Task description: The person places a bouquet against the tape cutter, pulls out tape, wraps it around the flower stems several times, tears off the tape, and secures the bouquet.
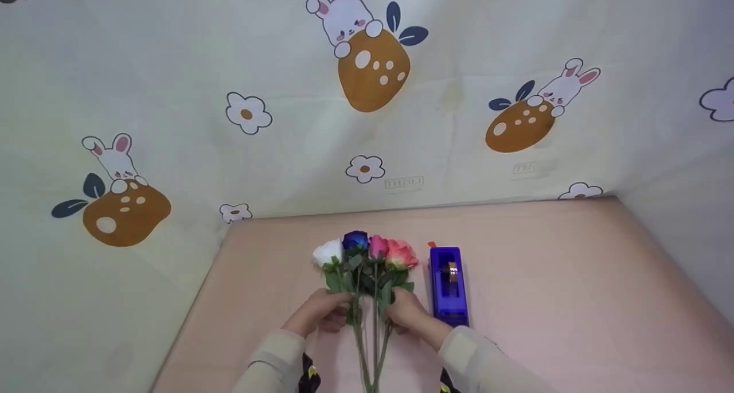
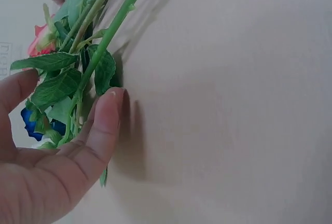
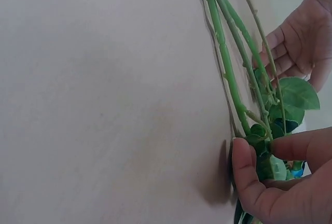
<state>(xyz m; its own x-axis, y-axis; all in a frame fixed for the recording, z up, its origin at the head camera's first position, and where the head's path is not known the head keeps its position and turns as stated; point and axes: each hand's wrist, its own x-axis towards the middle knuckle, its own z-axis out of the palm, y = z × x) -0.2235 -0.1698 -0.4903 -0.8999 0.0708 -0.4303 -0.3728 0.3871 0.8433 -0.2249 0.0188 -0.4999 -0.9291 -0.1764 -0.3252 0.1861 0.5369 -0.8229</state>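
Note:
A bunch of roses lies with stems towards me: a white rose [image 1: 328, 253], a blue rose [image 1: 356, 241], a dark pink rose [image 1: 377, 247] and a coral rose [image 1: 402, 253]. Their green stems [image 1: 375, 338] converge at the bottom of the head view. My left hand [image 1: 327, 310] is at the left side of the leaves; its fingers are bent loosely around them, with a gap to the thumb [image 2: 18, 89]. On the other side, my right hand [image 1: 407, 308] pinches leafy stems between thumb and finger [image 3: 246, 169]. Leaves [image 3: 298, 97] partly hide the fingertips.
A blue tape dispenser [image 1: 449, 287] with a roll of tape stands just right of the bunch, close to my right forearm. The pinkish tabletop [image 1: 556, 278] extends to both sides. Behind it hangs a pale cloth [image 1: 453, 129] printed with rabbits and flowers.

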